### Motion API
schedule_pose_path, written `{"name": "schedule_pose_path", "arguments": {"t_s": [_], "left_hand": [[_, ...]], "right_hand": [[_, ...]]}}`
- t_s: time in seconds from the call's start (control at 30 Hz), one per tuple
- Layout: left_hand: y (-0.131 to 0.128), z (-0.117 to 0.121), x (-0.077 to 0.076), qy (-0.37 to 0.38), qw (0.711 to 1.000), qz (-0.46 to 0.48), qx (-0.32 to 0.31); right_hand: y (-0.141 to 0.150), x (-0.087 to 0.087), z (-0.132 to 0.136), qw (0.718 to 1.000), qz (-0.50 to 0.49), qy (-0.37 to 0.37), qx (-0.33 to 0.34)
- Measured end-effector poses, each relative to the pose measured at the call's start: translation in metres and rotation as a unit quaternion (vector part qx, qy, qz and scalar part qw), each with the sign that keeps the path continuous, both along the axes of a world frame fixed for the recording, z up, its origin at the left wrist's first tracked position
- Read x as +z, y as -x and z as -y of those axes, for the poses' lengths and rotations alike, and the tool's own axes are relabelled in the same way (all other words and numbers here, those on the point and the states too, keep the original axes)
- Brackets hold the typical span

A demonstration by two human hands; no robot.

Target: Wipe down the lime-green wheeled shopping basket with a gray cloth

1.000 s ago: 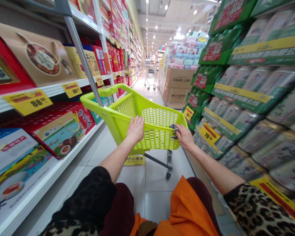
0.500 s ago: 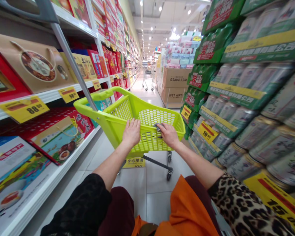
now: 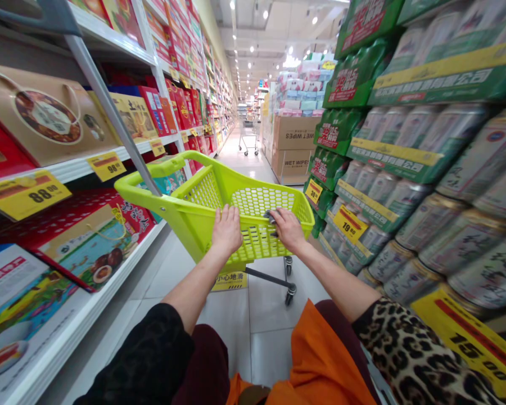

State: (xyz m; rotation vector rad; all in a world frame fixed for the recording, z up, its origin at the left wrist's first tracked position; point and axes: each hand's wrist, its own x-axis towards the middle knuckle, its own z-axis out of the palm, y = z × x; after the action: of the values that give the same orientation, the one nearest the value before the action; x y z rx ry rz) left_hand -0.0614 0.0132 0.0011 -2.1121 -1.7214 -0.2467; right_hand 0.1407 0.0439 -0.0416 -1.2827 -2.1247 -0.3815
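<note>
A lime-green shopping cart with perforated sides stands sideways before me. My left hand lies on its near rim, fingers stretched out and close together. Farther right along the same rim, my right hand has its fingers bent around a dark grey cloth. The cloth is bunched over the edge and mostly hidden under the fingers. A grey metal bar slants up from the cart's left end.
Shelves of gift boxes line the left side. Stacked beer cans in green packs rise at the right. Cartons of wet wipes and another cart are farther down the aisle. A yellow floor sign shows below the basket.
The cart and shelves have shifted slightly left in view. My left hand sits a little farther right along the rim. My right hand remains at the rim with the cloth.
</note>
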Motion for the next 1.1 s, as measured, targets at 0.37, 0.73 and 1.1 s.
{"name": "schedule_pose_path", "arguments": {"t_s": [0.37, 0.73, 1.1], "left_hand": [[0.028, 0.0, 0.005, -0.022, 1.0, -0.014, 0.015], [0.008, 0.003, 0.005, -0.009, 1.0, -0.014, 0.014], [0.031, 0.0, 0.013, -0.008, 0.999, -0.02, 0.025]], "right_hand": [[-0.046, -0.01, -0.004, 0.999, -0.006, 0.0, -0.033], [0.036, 0.008, -0.007, 1.0, 0.0, 0.028, 0.009], [-0.049, -0.012, -0.012, 0.998, -0.025, 0.01, -0.05]]}}
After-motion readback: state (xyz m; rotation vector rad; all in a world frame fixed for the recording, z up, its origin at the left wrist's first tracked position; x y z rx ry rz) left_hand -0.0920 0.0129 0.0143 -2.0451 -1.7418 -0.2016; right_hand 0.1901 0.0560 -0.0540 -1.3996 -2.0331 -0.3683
